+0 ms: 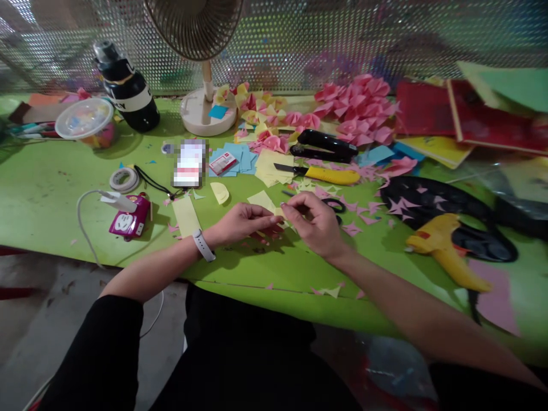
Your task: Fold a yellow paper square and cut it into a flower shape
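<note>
a small yellow paper piece (277, 212) sits pinched between both hands just above the green tabletop (51, 194). the left hand (240, 222) has its grip closed on one edge, the right hand (314, 222) on the other. this looks like a folding step; the next crease likely needs edges lined up. black scissors (336, 204) lie just beyond, a yellow glue gun (445, 251) off to the right.

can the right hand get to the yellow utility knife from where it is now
Probably yes: the yellow utility knife lies in the open just beyond the right hand, only paper scraps between them, though that hand is pinching a small yellow paper piece.
</note>
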A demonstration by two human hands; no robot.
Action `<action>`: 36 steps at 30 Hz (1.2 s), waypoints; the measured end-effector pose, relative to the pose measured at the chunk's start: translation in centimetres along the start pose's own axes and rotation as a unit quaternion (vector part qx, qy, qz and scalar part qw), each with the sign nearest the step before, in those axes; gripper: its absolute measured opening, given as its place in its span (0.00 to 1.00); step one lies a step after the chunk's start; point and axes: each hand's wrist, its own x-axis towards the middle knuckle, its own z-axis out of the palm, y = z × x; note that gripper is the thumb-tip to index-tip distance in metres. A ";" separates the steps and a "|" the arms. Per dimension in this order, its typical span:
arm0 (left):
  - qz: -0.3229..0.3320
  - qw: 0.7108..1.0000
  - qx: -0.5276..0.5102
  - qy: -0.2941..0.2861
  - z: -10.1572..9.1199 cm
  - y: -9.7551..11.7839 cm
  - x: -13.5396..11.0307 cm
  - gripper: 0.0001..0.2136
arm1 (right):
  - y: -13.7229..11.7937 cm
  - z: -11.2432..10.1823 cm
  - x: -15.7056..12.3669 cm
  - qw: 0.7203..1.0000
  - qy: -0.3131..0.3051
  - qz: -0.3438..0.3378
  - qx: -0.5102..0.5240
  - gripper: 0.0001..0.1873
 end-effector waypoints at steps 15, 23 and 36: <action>0.003 0.999 -0.042 -0.001 0.5 -0.2 0.0 0.10 | 0.3 0.3 -0.3 1.000 -0.003 -0.013 0.008 0.10; 0.013 0.998 -0.051 -0.017 0.4 -0.5 0.2 0.11 | 0.3 0.2 -0.2 1.000 -0.001 0.000 -0.006 0.12; 0.035 0.997 -0.040 -0.056 -0.6 -0.6 0.3 0.18 | -0.4 0.0 -0.2 0.983 -0.132 0.114 0.049 0.27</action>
